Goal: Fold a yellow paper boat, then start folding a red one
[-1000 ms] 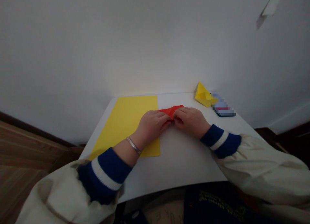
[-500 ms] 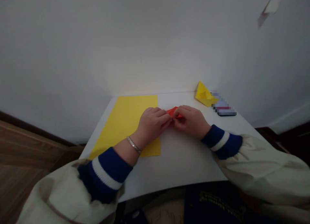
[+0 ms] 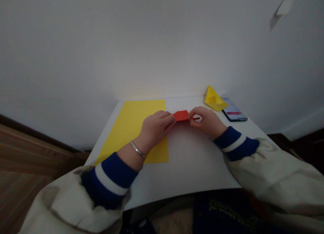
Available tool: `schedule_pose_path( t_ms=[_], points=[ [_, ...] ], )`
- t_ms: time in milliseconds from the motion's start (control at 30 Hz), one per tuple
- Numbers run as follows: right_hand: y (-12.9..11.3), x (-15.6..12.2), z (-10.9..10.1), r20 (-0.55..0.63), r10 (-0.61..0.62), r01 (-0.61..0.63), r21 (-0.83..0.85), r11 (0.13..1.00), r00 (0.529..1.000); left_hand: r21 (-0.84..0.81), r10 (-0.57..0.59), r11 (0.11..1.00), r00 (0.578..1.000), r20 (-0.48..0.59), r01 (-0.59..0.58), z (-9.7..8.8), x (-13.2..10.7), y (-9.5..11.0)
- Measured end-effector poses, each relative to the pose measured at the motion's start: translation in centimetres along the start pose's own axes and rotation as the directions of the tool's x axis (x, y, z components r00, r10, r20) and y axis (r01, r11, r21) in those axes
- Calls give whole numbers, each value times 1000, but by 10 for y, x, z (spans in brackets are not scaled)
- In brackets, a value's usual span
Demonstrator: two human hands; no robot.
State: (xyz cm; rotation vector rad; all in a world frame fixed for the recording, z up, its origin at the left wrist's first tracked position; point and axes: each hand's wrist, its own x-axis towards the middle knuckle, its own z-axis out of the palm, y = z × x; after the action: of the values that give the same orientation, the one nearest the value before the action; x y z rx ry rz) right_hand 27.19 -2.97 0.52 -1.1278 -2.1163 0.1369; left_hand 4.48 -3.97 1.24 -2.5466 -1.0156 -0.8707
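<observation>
A small folded piece of red paper (image 3: 181,115) is held between my two hands above the white table. My left hand (image 3: 157,127) pinches its left end, with the fingers closed and the thumb beneath. At its right end, my right hand (image 3: 205,122) grips the paper between thumb and forefinger, and a narrow red tip shows inside the loop of those fingers. The fingers partly cover both ends of the paper. Under my left hand and wrist lies a flat yellow sheet (image 3: 131,122).
A folded yellow paper boat (image 3: 213,99) stands at the table's back right, touching or overlapping a phone (image 3: 234,111) whose screen is blurred out. The white table (image 3: 192,166) meets a pale wall (image 3: 152,52) at the back. Brown wood (image 3: 30,159) is at the left.
My hands have moved apart, the right one shifting right and the left one slightly left. More of the red paper now shows between them.
</observation>
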Motion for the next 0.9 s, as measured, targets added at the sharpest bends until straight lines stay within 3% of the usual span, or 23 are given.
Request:
schedule_pose_path(
  t_ms=[167,300,533,633,700,800,900],
  points=[
    [10,-2,-3,90,72,-68,-46,997,993,-10,-3,1000,999,43,3,1,-4,-5],
    [13,-3,-5,95,95,-87,-94,992,991,-67,-12,998,999,46,15,1,-6,-9],
    [25,-7,-7,54,197,-192,-79,978,979,-186,-110,976,994,15,111,0,-10,-14],
    [23,-7,-7,-72,230,-229,33,973,970,-244,-155,959,987,-37,142,0,-10,-16],
    [16,-4,-7,-186,156,-140,97,985,970,-274,-140,954,989,-51,121,0,-8,-17],
    [3,-1,-8,-138,-112,114,11,993,984,-314,-112,946,991,-69,85,2,-5,-14],
    [-7,0,-8,-114,-190,186,-42,982,975,-323,-60,946,995,-74,33,3,-1,-12]
  ],
)
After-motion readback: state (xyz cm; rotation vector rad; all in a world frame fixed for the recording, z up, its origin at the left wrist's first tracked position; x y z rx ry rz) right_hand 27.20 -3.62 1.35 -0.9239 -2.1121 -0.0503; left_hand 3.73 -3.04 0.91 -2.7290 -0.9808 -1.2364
